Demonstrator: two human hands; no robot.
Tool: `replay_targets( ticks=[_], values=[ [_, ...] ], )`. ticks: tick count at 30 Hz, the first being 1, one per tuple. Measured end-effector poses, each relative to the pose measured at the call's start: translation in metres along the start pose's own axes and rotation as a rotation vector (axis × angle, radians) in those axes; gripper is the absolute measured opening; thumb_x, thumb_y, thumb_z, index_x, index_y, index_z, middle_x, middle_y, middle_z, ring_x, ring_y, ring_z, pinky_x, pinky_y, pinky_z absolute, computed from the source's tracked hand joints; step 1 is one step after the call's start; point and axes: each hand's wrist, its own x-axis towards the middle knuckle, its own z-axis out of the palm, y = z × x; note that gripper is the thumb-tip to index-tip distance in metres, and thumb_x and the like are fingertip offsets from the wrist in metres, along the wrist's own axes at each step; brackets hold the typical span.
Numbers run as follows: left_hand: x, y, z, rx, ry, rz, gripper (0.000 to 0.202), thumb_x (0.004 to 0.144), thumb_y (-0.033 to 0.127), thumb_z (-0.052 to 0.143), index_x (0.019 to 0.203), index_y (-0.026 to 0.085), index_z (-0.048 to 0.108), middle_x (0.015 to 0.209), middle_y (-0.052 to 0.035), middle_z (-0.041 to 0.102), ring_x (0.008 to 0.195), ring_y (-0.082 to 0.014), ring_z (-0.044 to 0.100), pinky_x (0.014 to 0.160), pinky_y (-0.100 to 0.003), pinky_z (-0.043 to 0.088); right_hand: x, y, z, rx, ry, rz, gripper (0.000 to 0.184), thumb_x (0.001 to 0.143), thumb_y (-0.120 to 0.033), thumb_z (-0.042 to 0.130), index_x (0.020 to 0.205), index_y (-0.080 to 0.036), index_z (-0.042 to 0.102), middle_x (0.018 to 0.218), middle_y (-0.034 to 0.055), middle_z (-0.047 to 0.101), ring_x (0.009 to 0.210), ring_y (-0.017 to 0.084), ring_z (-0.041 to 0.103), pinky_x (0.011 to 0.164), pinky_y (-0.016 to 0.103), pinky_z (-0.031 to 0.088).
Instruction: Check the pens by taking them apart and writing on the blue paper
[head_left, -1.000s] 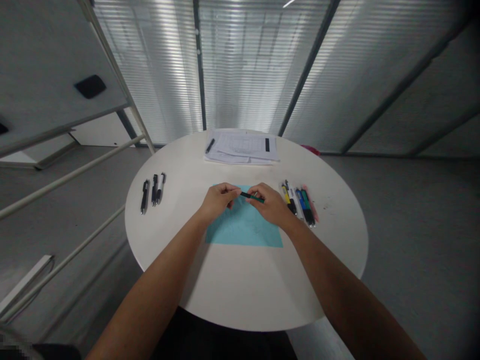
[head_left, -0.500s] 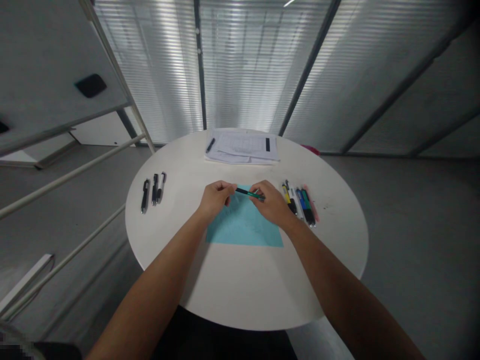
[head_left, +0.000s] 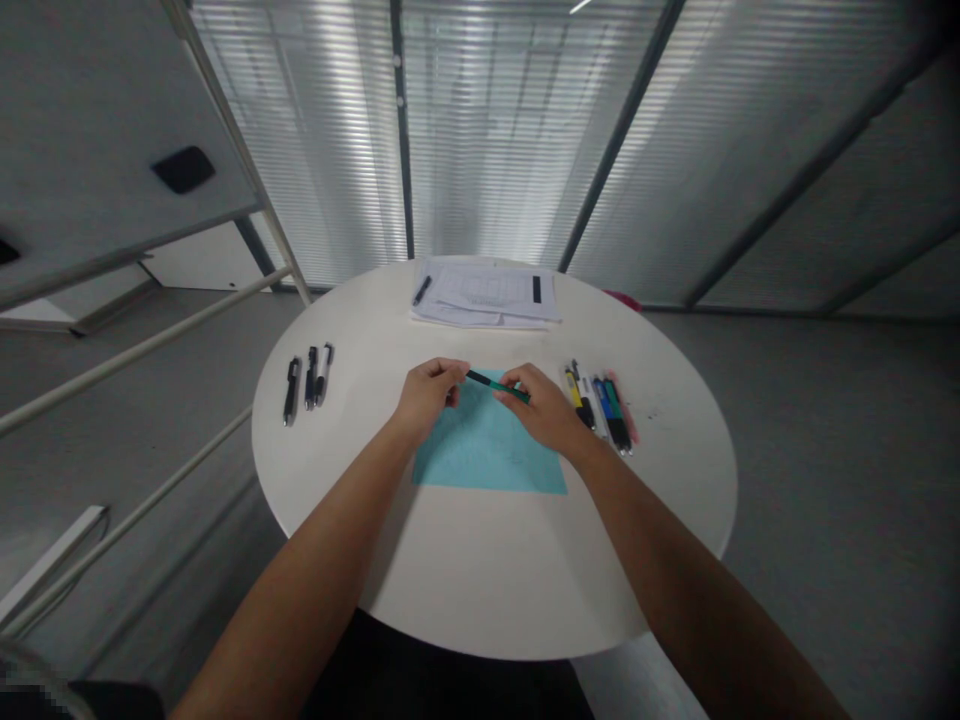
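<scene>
A green pen with a black grip is held slantwise above a light blue sheet. My right hand is closed around the pen's green end, thumb and fingers pinching it. At the black end, my left hand has its thumb and fingertips pressed together at the pen's tip. How much of the tip lies inside those fingers is hidden. The far part of the blue sheet shows between the two hands, and its near edge lies flat on the round white table.
Right of my right hand lies a group of pens, among them a yellow pen and a blue pen. Several black and white pens lie at the left. Stacked papers with a dark pen sit at the back.
My left hand has shifted slightly left and up, and a little more of the pen shows between the hands. The right hand's fingers have moved slightly on the pen.
</scene>
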Motion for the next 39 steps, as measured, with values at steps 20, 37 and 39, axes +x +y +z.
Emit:
replay_targets(
  ticks=[20, 37, 39],
  values=[
    [0.0028, 0.0021, -0.0031, -0.153, 0.063, -0.034, 0.033, 0.063, 0.038, 0.078, 0.077, 0.015, 0.06, 0.072, 0.0023, 0.054, 0.049, -0.0039, 0.045, 0.045, -0.02, 0.036, -0.0017, 0.0037, 0.0006, 0.004, 0.068, 0.126, 0.024, 0.085, -0.038, 0.06, 0.102, -0.023, 0.054, 0.099, 0.0052, 0.061, 0.082, 0.018, 0.058, 0.07, 0.031, 0.045],
    [0.0039, 0.0035, -0.0071, -0.276, 0.057, -0.06, 0.038, 0.06, 0.039, 0.08, 0.076, 0.016, 0.055, 0.071, 0.0039, 0.051, 0.049, -0.0029, 0.044, 0.043, -0.018, 0.034, -0.0002, 0.0026, -0.0022, 0.143, 0.137, 0.16, 0.026, 0.088, -0.047, 0.054, 0.091, -0.021, 0.055, 0.077, 0.0, 0.058, 0.067, 0.014, 0.053, 0.063, 0.027, 0.04],
    [0.0036, 0.0039, -0.0068, -0.285, 0.05, -0.064, 0.038, 0.06, 0.038, 0.081, 0.076, 0.016, 0.055, 0.071, 0.0041, 0.051, 0.049, -0.003, 0.044, 0.043, -0.019, 0.034, -0.0013, 0.0017, -0.0044, 0.11, 0.082, 0.164, 0.034, 0.093, -0.05, 0.043, 0.081, -0.021, 0.055, 0.069, -0.0003, 0.056, 0.064, 0.014, 0.052, 0.062, 0.027, 0.038]
  ],
)
